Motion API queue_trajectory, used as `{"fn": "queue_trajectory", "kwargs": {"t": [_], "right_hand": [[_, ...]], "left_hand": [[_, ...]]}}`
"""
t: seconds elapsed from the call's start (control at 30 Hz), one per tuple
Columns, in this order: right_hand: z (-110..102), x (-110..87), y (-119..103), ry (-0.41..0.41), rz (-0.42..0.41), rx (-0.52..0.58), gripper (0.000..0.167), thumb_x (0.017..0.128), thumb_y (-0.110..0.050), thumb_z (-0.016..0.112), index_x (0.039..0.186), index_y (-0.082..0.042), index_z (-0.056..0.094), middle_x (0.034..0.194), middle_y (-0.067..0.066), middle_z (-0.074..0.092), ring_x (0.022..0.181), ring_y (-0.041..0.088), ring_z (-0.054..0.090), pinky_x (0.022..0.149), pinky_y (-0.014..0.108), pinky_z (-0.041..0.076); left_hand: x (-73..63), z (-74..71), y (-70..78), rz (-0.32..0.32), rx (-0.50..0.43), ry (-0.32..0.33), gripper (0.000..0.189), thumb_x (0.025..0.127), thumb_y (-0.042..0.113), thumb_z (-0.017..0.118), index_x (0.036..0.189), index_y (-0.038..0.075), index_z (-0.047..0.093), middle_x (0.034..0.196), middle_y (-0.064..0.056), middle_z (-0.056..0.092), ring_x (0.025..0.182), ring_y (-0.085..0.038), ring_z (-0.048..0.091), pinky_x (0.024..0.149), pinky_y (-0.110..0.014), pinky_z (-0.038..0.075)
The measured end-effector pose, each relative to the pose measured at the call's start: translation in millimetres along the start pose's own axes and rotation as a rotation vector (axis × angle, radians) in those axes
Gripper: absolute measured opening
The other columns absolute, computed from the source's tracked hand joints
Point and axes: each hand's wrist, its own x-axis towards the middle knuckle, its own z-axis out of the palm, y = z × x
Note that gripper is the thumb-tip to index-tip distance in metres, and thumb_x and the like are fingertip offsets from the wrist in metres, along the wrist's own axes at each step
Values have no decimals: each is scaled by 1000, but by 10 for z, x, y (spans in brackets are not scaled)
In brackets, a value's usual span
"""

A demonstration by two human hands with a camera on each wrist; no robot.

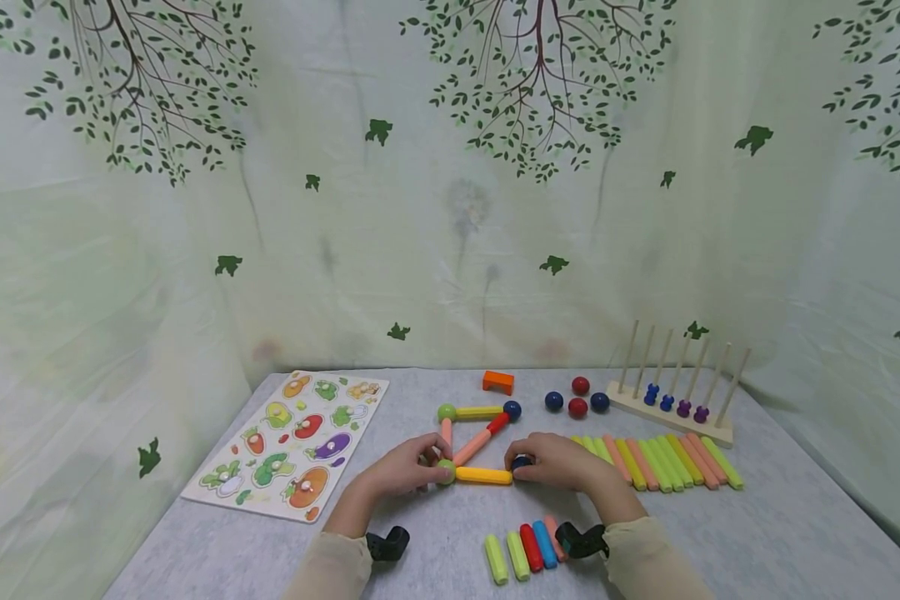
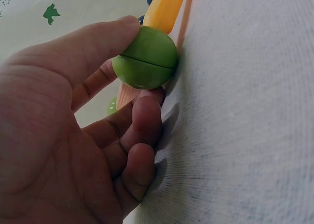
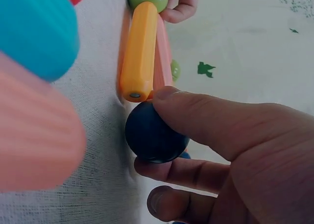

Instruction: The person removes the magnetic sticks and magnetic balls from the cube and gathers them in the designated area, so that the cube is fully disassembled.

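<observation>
At the near left corner of a ball-and-stick shape, my left hand (image 1: 412,462) pinches a green ball (image 2: 147,57) between thumb and fingers. From that ball an orange-yellow stick (image 1: 483,476) runs right along the table. My right hand (image 1: 555,461) holds a dark blue ball (image 3: 154,133) close to the stick's free end, where a small grey dot shows. A pink stick (image 1: 446,430) leads back to another green ball (image 1: 446,412). A yellow stick (image 1: 478,412) links it to a blue ball (image 1: 512,410). Between opposite corners runs a pink stick (image 1: 471,448) with a red stick (image 1: 498,422).
Left lies a vegetable puzzle board (image 1: 296,446). Behind the shape sits an orange block (image 1: 498,382). Red and blue balls (image 1: 577,408) are grouped near a wooden peg rack (image 1: 675,412). Sticks line up at right (image 1: 663,462), and several more sticks (image 1: 531,547) lie in front.
</observation>
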Motion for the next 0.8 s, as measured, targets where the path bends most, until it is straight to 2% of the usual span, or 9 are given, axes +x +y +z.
{"fn": "queue_trajectory", "kwargs": {"t": [0.17,0.3,0.53,0.63,0.8], "right_hand": [[-14,-22,13,11,21,6,11,95,-26,67,101,-35,71,94,-7,58,84,15,51,76,33,46],[-54,-35,25,52,100,6,17,96,-26,66,109,-37,71,101,-5,59,87,16,52,78,35,49],[-204,-72,161,264,241,82,38,89,-25,75,126,-24,63,115,3,66,96,20,59,88,44,54],[-266,-89,298,334,267,135,38,90,-23,74,125,-18,61,116,7,66,96,22,60,88,45,55],[-319,-151,563,426,285,224,37,94,-15,67,130,-12,57,127,15,61,110,31,57,96,50,52]], "left_hand": [[1,4,1,-7,-1,2,26,90,32,74,108,20,60,96,-6,58,71,-18,56,61,-31,46],[3,1,-2,-7,5,1,25,90,32,74,107,21,60,95,-6,58,71,-18,56,60,-30,46],[-11,2,14,-12,9,-2,24,90,32,74,107,23,60,96,-5,58,71,-18,56,61,-30,46],[-16,4,20,-19,9,0,24,90,33,74,107,23,60,95,-5,58,71,-18,56,61,-30,46],[-14,5,8,-21,7,2,24,90,33,74,107,23,60,95,-5,58,71,-19,55,62,-30,46]]}}
